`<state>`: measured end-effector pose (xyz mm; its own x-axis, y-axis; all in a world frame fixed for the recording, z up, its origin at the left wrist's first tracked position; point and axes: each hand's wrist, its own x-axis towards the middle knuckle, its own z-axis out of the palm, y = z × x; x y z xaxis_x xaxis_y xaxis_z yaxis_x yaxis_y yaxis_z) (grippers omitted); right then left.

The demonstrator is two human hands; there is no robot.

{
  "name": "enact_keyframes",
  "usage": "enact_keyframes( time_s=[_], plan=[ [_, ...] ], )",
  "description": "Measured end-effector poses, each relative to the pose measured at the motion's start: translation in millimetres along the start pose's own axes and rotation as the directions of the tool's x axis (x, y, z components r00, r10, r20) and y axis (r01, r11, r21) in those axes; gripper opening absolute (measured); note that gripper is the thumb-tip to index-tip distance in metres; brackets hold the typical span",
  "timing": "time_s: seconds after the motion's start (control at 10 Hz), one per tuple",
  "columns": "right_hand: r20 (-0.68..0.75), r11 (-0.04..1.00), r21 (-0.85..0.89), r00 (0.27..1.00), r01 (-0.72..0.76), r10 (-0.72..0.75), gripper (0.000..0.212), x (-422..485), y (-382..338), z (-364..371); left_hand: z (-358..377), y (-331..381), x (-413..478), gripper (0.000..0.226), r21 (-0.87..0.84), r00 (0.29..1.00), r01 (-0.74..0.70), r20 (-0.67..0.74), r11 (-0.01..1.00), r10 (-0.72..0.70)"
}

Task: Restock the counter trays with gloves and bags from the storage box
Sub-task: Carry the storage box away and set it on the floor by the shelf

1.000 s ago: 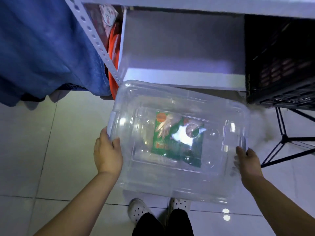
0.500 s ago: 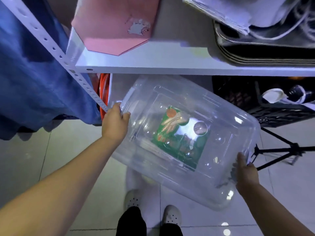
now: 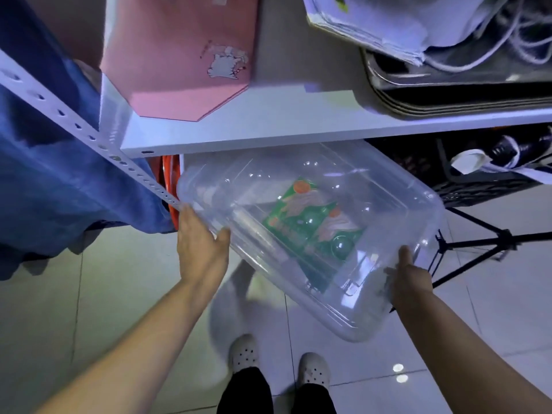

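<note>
while the clear storage box hangs tilted above the floor, partly under the white shelf, the left hand grasps its left edge and the right hand its right end; a green packet lies inside, its writing unreadable; a black crate and a tripod stand close at the right.
</note>
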<state>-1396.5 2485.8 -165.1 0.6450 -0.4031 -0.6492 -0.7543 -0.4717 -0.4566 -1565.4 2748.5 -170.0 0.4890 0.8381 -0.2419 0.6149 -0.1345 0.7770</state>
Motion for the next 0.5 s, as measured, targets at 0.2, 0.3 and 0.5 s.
enact_keyframes(
  time_s=[0.2, 0.3, 0.5],
  plan=[
    [0.014, 0.985, 0.166, 0.998, -0.056, 0.054, 0.054, -23.6, -18.0, 4.8, 38.3, 17.4, -74.1, 0.053, -0.238, 0.871, 0.451, 0.325, 0.860, -0.368],
    [0.084, 0.979, 0.182, 0.994, -0.090, 0.076, 0.050, -27.2, -18.3, 3.0, 46.8, 23.7, -85.9, 0.057, -0.180, 0.820, 0.527, 0.363, 0.830, -0.442],
    [0.085, 0.979, 0.165, 0.990, -0.123, 0.110, 0.047, -32.8, -9.3, 18.2, 33.4, 32.7, -55.0, 0.017, -0.238, 0.896, 0.414, 0.279, 0.879, -0.346]
  ],
)
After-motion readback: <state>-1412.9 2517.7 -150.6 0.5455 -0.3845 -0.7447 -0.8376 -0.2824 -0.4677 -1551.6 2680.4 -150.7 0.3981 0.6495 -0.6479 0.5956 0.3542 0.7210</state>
